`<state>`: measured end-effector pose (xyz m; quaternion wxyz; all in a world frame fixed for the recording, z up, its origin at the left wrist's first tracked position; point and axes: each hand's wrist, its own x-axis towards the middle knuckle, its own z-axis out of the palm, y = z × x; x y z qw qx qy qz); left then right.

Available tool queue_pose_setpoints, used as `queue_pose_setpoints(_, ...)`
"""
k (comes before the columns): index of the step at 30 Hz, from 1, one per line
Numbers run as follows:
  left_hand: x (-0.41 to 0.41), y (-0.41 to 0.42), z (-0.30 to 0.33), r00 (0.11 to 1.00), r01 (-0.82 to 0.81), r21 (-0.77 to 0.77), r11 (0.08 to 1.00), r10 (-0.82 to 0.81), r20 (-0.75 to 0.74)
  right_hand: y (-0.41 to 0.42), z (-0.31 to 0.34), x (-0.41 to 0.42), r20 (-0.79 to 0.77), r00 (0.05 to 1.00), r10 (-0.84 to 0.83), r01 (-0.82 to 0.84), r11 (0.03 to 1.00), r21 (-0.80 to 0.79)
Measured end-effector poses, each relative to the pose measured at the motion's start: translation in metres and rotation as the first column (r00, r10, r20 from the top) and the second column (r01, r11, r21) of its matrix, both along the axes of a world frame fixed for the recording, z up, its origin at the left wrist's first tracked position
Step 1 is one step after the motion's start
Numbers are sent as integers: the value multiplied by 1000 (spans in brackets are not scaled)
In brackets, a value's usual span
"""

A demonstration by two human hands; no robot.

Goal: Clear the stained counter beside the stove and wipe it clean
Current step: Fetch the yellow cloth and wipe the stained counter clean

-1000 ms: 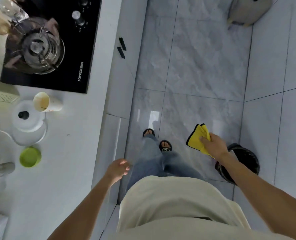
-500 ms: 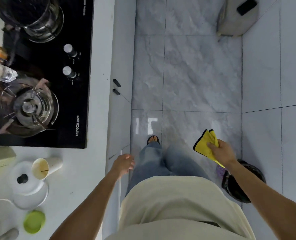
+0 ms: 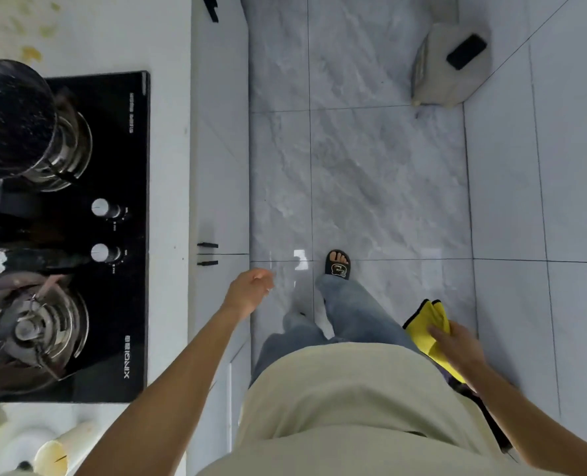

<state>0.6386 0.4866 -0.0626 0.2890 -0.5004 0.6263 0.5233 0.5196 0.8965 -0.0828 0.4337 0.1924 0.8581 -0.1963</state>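
Note:
A folded yellow cloth [image 3: 426, 324] with a dark edge is gripped in my right hand [image 3: 457, 341], low at my right side over the floor. My left hand [image 3: 251, 290] hangs loosely curled and empty beside the cabinet front. On the left runs the white counter [image 3: 168, 166] with the black stove [image 3: 120, 235] set into it. Beyond the stove, at the top left, the counter carries yellowish stains [image 3: 31, 53]. A paper cup [image 3: 62, 448] lies on its side on the counter at the bottom left.
A black pot [image 3: 14, 118] sits on the far burner; the near burner [image 3: 34, 331] is bare. Black cabinet handles [image 3: 208, 254] stick out from the cabinet front. A grey appliance [image 3: 450, 63] stands on the tiled floor at the top right. A dark bin [image 3: 481, 403] shows behind my right arm.
I have walked forward along the counter: the stove has slid down the view, the cluttered counter has dropped almost out of sight, and the stained counter beyond the stove has appeared. Both hands keep their hold.

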Motion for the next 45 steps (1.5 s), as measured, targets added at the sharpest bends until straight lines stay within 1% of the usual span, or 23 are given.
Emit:
queue_pose_setpoints(3,-10,-4,-3,995,62,-24,998,-60,77,-28,-2,-59,-28,1000,-2,1,1000,-31)
queue_pose_setpoints(6,-12,-11,-8,975,120,-25,992,-114,191,-65,2,-117,-68,994,83,-87,994,-60)
queue_pose_setpoints(9,-12,-19,-8,952,199,-27,980,-186,245,-112,6,-172,-118,988,102,-117,985,-124)
queue_pose_setpoints(12,-22,-33,-7,936,226,4,974,-218,275,-159,13,-220,-159,980,118,-146,974,-175)
queue_pose_setpoints(15,-42,-52,-11,938,184,45,982,-189,290,-199,16,-258,-194,972,134,-173,964,-202)
queue_pose_setpoints(17,-64,-68,-14,945,161,47,986,-168,281,-219,16,-279,-200,970,139,-179,964,-198)
queue_pose_setpoints(20,-109,-97,-15,950,187,49,981,-193,247,-237,17,-303,-188,973,136,-169,970,-173)
queue_pose_setpoints(22,-146,-117,-14,963,153,37,988,-157,220,-244,18,-314,-176,974,142,-169,975,-144)
queue_pose_setpoints(24,-187,-138,-10,978,53,5,999,-53,202,-247,16,-325,-165,976,141,-161,980,-118)
queue_pose_setpoints(26,-226,-158,-6,988,-25,-15,1000,27,149,-248,16,-335,-136,980,147,-160,983,-88)
queue_pose_setpoints(30,-300,-195,-1,998,-54,-7,999,54,43,-245,18,-363,-96,985,141,-145,989,-37)
queue_pose_setpoints(35,-371,-230,-11,998,-57,-34,998,56,-21,-251,11,-416,-22,985,170,-170,985,12)
queue_pose_setpoints(37,-389,-240,-14,996,-87,-37,996,86,-14,-263,6,-449,7,978,211,-211,977,13)
queue_pose_setpoints(40,-401,-247,-15,989,-142,-38,989,143,36,-296,1,-504,21,959,283,-283,959,-1)
queue_pose_setpoints(42,-402,-247,-16,976,-202,-20,979,202,84,-325,1,-539,20,944,328,-328,944,-28)
queue_pose_setpoints(45,-389,-240,-17,966,-208,-29,978,210,152,-383,7,-584,-4,908,418,-417,905,-86)
